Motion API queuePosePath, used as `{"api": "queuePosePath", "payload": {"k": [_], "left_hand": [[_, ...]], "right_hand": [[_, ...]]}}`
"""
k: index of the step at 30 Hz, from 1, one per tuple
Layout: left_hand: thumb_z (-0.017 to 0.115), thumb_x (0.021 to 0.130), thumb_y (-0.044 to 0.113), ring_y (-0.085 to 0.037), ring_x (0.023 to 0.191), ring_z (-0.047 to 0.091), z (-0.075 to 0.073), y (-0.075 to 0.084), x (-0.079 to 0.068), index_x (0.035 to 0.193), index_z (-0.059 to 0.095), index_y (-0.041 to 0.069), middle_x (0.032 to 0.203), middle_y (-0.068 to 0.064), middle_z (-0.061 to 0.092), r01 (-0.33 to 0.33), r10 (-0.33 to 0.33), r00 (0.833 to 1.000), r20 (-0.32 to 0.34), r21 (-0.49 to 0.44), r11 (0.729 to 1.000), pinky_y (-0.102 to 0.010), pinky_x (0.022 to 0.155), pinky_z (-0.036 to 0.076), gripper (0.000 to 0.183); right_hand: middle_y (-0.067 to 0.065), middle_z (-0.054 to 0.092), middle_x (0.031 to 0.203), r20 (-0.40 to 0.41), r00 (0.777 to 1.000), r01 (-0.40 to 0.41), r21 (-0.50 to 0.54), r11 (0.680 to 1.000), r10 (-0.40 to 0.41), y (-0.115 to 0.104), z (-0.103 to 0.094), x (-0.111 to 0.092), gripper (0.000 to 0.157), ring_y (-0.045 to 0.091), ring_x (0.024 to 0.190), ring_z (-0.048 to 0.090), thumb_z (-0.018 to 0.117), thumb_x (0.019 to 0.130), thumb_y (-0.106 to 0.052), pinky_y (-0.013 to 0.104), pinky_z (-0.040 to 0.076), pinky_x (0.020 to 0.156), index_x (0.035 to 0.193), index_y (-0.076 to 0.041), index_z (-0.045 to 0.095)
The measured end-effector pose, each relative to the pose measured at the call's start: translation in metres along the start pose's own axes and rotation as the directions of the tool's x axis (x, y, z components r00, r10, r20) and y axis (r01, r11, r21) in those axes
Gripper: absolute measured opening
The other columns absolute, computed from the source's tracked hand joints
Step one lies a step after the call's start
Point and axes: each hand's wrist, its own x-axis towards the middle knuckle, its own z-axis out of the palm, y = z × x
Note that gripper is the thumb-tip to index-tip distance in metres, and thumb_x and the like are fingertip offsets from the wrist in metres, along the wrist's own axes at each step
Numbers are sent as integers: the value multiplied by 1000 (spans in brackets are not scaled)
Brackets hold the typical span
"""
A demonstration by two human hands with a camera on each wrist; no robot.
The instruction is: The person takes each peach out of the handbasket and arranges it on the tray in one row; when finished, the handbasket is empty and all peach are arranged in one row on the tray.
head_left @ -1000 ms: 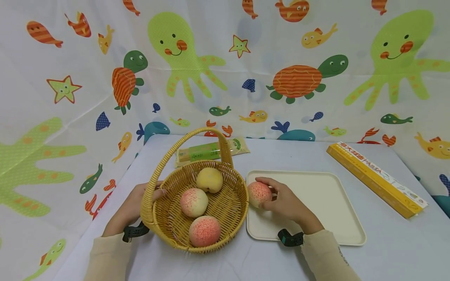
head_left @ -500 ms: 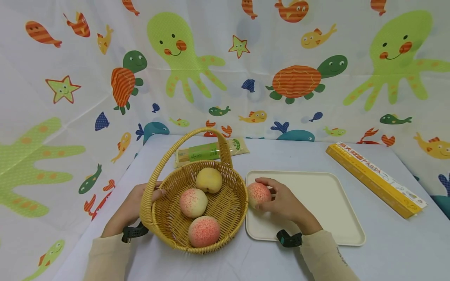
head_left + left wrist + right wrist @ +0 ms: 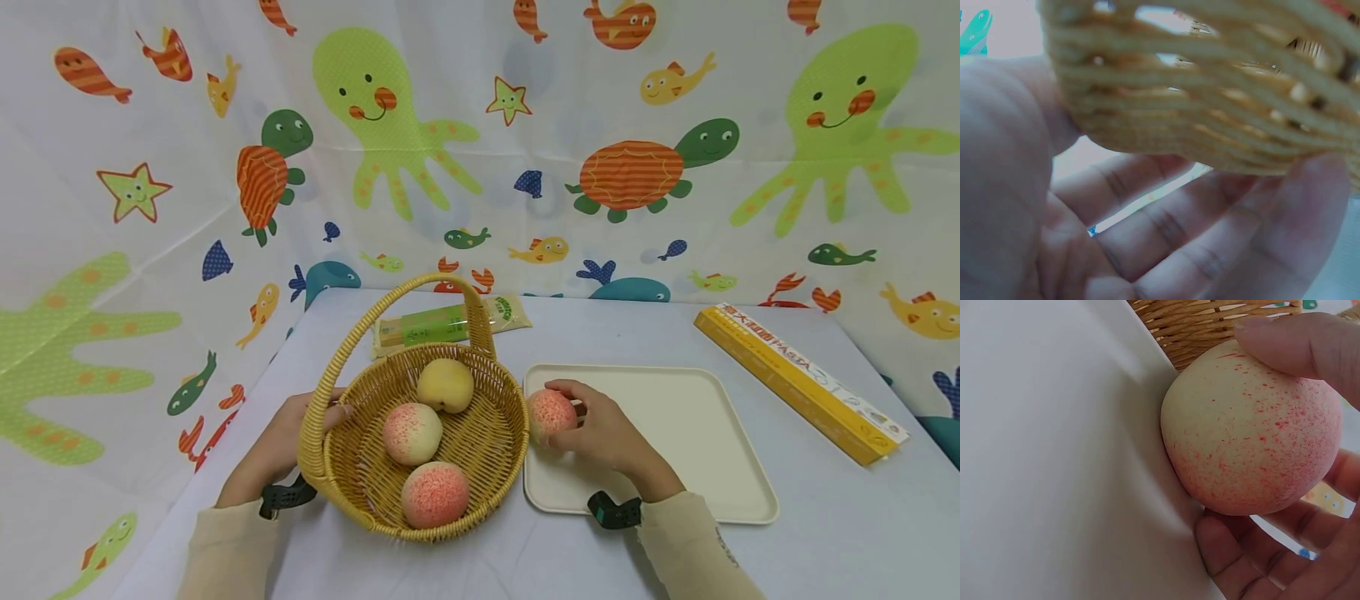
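— "Positions are unchanged since a second ago; the peach [image 3: 551, 412] is clasped in the right grip [image 3: 606, 429], the tray [image 3: 675, 433] lying below it."
— "And the left grip [image 3: 288, 435]?"
— "The basket [image 3: 489, 442] is held there by the rim."

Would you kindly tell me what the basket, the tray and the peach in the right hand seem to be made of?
Basket: woven wicker or a plastic imitation, slightly glossy, with strands and gaps showing. Tray: probably plastic, smooth, cream, with rounded corners. Peach: perhaps painted foam, matte, with red speckles.
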Motion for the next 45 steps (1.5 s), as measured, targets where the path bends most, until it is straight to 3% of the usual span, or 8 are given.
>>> {"api": "queuePosePath", "payload": {"k": [21,38,42,45], "left_hand": [[62,103,26,-19,69,69,-1,-2,-3,134,66,-1,93,-14,72,-3,3,1000,1,1,1000,-33,61,58,41],[62,104,27,-20,69,70,-2,-4,-5,134,65,-1,93,-15,73,0,0,1000,4,-10,1000,-34,62,60,42],[63,104,29,-21,70,71,-1,-3,-3,134,65,-1,94,-14,73,-8,8,1000,4,7,1000,-34,63,60,43],[63,103,29,-21,71,71,0,-1,1,133,66,-1,93,-14,73,-1,1,1000,7,11,1000,-34,63,59,42]], "right_hand": [[7,64,126,-61,998,-18,-42,999,16,-6,8,1,73,23,99,63,89,74,-17,34,53,75,140,-15,59],[11,63,130,-32,999,-31,-47,998,30,-9,10,0,78,24,101,62,88,76,-17,34,53,79,147,-13,55],[15,56,143,5,1000,-19,-57,998,19,-10,6,-2,89,31,115,61,88,78,-23,43,55,90,156,-14,45],[18,45,155,7,1000,25,-68,997,-24,-13,-1,-6,88,41,134,51,84,83,-25,57,49,104,159,-15,40]]}}
